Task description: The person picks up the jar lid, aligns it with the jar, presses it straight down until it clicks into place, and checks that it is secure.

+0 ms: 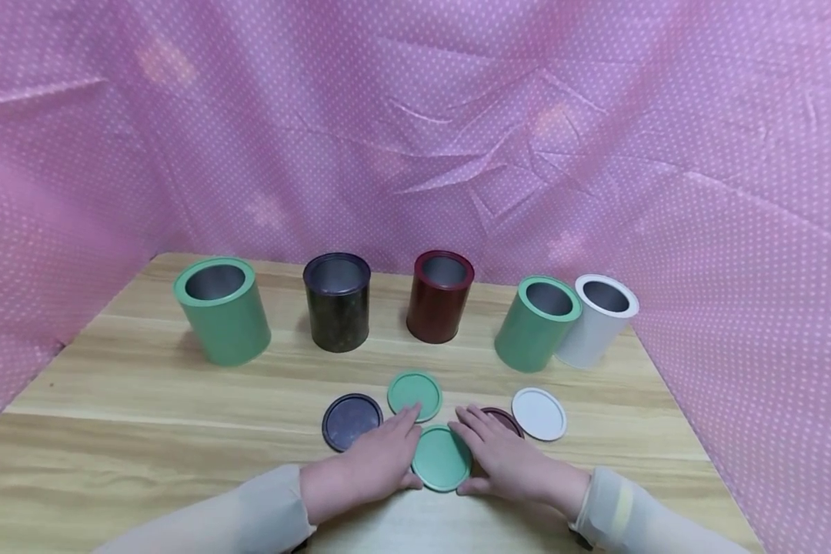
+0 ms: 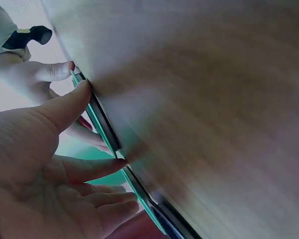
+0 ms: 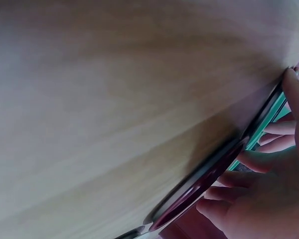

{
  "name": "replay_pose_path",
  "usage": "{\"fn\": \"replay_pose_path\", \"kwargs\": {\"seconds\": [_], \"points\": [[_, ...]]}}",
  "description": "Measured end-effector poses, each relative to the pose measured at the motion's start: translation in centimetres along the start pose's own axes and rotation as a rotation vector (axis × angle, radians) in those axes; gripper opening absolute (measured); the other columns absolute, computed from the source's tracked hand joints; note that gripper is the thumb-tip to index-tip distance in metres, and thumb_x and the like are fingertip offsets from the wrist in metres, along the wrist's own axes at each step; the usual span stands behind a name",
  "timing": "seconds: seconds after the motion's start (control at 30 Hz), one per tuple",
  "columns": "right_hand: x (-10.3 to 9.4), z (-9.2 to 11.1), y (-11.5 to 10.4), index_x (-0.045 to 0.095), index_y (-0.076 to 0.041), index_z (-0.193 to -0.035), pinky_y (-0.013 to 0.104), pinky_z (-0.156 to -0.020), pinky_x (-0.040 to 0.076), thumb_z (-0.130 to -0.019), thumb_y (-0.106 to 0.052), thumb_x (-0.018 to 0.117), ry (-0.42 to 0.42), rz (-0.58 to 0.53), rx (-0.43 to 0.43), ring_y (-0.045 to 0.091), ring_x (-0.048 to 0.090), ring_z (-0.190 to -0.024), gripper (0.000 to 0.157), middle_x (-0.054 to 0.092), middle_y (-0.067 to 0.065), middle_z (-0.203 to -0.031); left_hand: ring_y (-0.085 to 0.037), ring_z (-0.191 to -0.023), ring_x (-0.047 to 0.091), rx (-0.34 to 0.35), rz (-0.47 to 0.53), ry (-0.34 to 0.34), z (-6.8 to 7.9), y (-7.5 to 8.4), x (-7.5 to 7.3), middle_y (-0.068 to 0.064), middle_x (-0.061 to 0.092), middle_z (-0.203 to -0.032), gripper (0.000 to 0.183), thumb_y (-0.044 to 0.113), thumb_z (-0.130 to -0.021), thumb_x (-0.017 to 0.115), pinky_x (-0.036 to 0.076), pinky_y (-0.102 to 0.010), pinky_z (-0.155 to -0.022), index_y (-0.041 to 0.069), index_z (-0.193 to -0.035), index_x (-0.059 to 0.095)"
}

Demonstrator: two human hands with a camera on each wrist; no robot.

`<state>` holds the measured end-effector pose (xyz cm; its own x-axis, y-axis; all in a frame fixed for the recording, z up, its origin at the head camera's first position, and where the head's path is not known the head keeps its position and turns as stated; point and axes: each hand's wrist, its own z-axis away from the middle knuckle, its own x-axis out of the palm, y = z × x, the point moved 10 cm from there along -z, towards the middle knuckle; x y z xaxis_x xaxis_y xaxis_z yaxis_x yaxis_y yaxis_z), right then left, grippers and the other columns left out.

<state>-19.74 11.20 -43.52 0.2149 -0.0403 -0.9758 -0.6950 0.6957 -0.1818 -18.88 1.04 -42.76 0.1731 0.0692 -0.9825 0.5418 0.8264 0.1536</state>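
One green lid (image 1: pixel 442 459) lies flat on the tabletop (image 1: pixel 145 431) between the left hand (image 1: pixel 386 459) and the right hand (image 1: pixel 504 459), both spread, fingers nearly straight, thumb and index at its rim. A second green lid (image 1: pixel 412 391) lies partly beneath the left fingertips; a dark red lid (image 1: pixel 508 420) is half hidden behind the right fingers. Edge-only contact with uneven pressure might let the first lid slip, and those outstretched fingers could nudge its neighbours.

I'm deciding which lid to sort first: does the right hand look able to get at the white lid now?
Probably yes: the white lid lies uncovered beyond the right hand; the flat dark red lid between them should hardly hinder a reach.
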Motion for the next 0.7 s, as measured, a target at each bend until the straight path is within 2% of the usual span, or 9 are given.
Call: {"fn": "replay_pose_path", "kwargs": {"seconds": [0.33, 0.57, 0.7], "points": [[0.20, -0.04, -0.11, 0.042, 0.000, -0.141, 0.052, -0.113, 0.033, -0.082, -0.050, 0.070, 0.001, -0.015, -0.002, 0.040, 0.031, -0.142, 0.083, 0.037, 0.022, -0.151, -0.027, -0.136, 0.044, 0.016, -0.078, 0.013, -0.28, 0.38, -0.37, -0.014, 0.040, -0.150, 0.069, 0.051, -0.079, 0.074, 0.044, -0.035, -0.107, 0.002, -0.125, 0.060], [-0.02, -0.03, -0.33, 0.043, 0.000, -0.140, 0.052, -0.112, 0.034, -0.082, -0.053, 0.067, 0.015, -0.021, -0.019, 0.041, 0.032, -0.141, 0.082, 0.037, 0.022, -0.151, -0.028, -0.134, 0.046, 0.025, -0.084, 0.019, -0.32, 0.34, -0.71, -0.014, 0.040, -0.151, 0.068, 0.051, -0.078, 0.074, 0.046, -0.036, -0.105, 0.002, -0.124, 0.061], [-0.18, 0.01, -0.14, 0.042, 0.001, -0.139, 0.053, -0.112, 0.033, -0.083, -0.053, 0.067, 0.020, -0.067, -0.010, 0.042, 0.031, -0.141, 0.082, 0.037, 0.023, -0.150, -0.028, -0.135, 0.045, 0.031, -0.073, 0.028, -0.25, 0.22, -0.89, -0.013, 0.039, -0.152, 0.069, 0.052, -0.079, 0.073, 0.046, -0.037, -0.104, 0.003, -0.127, 0.060]]}}
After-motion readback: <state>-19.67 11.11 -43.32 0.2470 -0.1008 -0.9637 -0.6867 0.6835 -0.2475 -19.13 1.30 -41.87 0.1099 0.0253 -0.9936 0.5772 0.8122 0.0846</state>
